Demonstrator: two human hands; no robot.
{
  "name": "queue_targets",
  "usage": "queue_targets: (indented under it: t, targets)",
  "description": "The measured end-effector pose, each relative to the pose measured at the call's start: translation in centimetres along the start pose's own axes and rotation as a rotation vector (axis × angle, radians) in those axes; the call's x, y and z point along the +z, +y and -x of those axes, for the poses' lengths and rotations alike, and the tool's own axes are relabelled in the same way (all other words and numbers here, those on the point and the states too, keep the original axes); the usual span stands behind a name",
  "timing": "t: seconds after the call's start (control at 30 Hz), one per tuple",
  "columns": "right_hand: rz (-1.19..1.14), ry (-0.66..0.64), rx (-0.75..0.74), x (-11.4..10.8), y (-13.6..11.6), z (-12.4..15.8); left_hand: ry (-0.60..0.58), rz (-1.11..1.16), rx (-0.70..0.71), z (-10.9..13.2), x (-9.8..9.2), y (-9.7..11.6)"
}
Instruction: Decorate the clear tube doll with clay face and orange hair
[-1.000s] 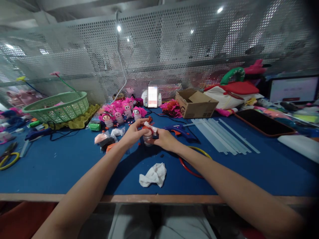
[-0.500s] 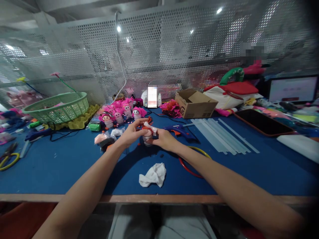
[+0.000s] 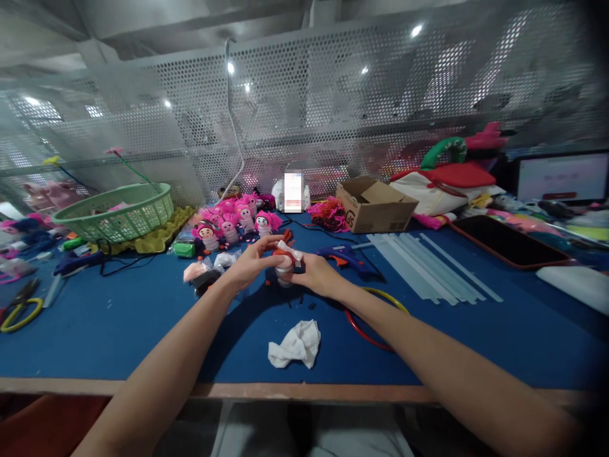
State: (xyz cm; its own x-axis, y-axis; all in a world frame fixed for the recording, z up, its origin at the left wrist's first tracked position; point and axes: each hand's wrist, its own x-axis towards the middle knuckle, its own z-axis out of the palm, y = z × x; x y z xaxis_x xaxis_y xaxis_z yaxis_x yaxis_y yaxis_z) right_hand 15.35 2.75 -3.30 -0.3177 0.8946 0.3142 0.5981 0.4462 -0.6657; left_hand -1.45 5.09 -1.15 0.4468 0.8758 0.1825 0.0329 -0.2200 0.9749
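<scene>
Both my hands meet over the middle of the blue table [image 3: 118, 324], gripping one small doll body [image 3: 284, 270], pale with an orange-red band and a white scrap on top. My left hand [image 3: 252, 261] pinches it from the left, thumb and fingers closed on its upper part. From the right, my right hand [image 3: 316, 273] wraps its fingers round the doll. The doll's lower half is partly hidden by my fingers. A blue glue gun [image 3: 345, 257] lies just behind my right hand.
Finished pink-haired dolls [image 3: 235, 219] stand behind my hands. A crumpled white cloth [image 3: 295, 344] lies near the front edge, rings [image 3: 375, 317] under my right forearm. Glue sticks [image 3: 428, 266], a cardboard box [image 3: 375, 206], a green basket [image 3: 117, 212] and yellow scissors [image 3: 19, 311] surround them.
The view has tilted slightly, so everything sits a little lower. My hands keep the same grip on the doll body, with only small finger shifts.
</scene>
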Motion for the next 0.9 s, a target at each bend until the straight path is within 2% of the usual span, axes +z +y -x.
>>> queue_targets:
  t: [0.1, 0.2, 0.27, 0.3, 0.43, 0.5, 0.63, 0.77, 0.9]
  targets:
    - [-0.018, 0.0, -0.003, 0.0, 0.0, 0.1, 0.017, -0.009, 0.02, 0.0, -0.8, 0.0]
    - [-0.031, -0.001, 0.015, 0.0, 0.1, 0.1, 0.229, -0.11, 0.113, -0.1, -1.7, -0.1]
    - [-0.033, 0.001, 0.017, 0.1, 0.2, 0.1, 0.304, -0.155, 0.176, -0.1, -2.0, -0.1]
    - [-0.031, 0.003, 0.016, 0.1, 0.2, 0.1, 0.274, -0.158, 0.185, 0.0, -2.0, -0.1]
    - [-0.017, 0.006, 0.007, 0.2, 0.4, 0.0, -0.012, -0.246, 0.104, 0.5, -1.4, 0.4]
    - [-0.003, 0.0, 0.015, 0.1, 0.3, -0.1, -0.07, -0.33, 0.096, 0.8, -0.9, 0.6]
    - [0.041, -0.003, 0.057, 0.1, 0.2, -0.1, -0.073, -0.382, 0.125, 0.7, -0.3, 0.1]
    - [0.032, -0.004, 0.039, 0.2, 0.2, -0.1, -0.036, -0.397, 0.111, 0.5, -0.4, -0.5]
    - [0.048, -0.002, 0.043, 0.1, 0.2, -0.1, -0.051, -0.402, 0.11, 0.5, -0.5, -0.5]
